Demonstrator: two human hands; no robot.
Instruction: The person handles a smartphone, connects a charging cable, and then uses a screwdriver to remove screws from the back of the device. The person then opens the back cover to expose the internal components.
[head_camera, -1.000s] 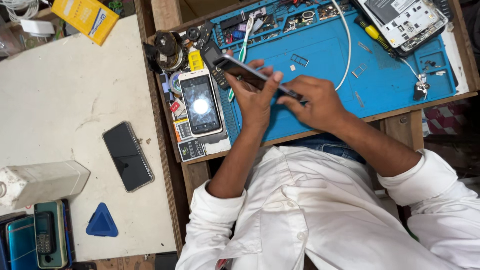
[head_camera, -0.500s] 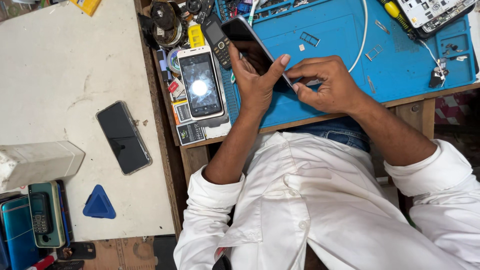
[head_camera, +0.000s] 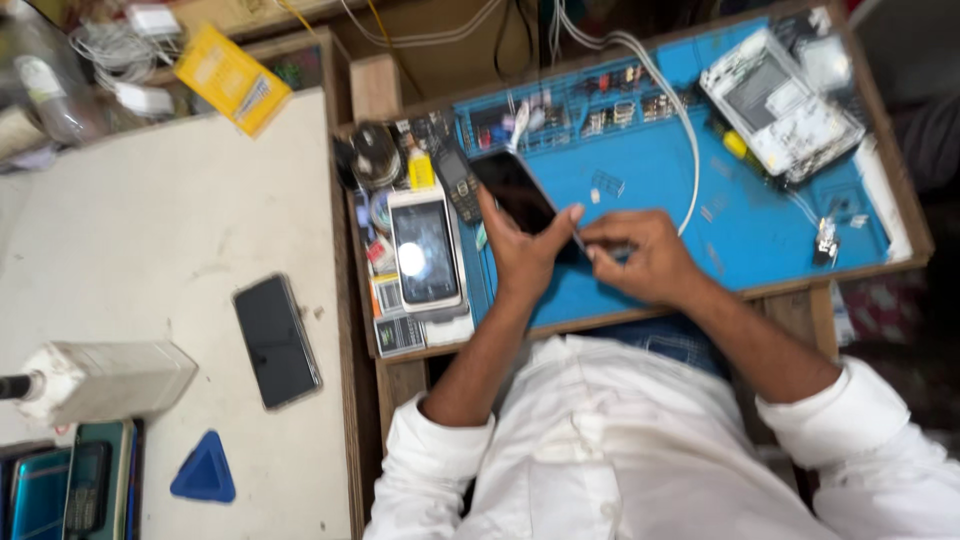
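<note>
At centre frame above the blue repair mat (head_camera: 650, 215), our left hand (head_camera: 525, 255) closes its grip around a black smartphone (head_camera: 515, 190); our right hand (head_camera: 640, 260) pinches its lower edge, fingers nearly closed.

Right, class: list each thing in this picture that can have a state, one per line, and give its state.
Left hand: gripping the dark phone.
Right hand: fingers pinched at the phone's edge.
Dark phone: screen off, tilted, held above the blue mat.
White phone: flat, face up, glare on its screen.
Black phone: flat on the white table, screen dark.
Opened device: lying on the mat, insides exposed.
Blue triangular pick: lying flat, untouched.
</note>
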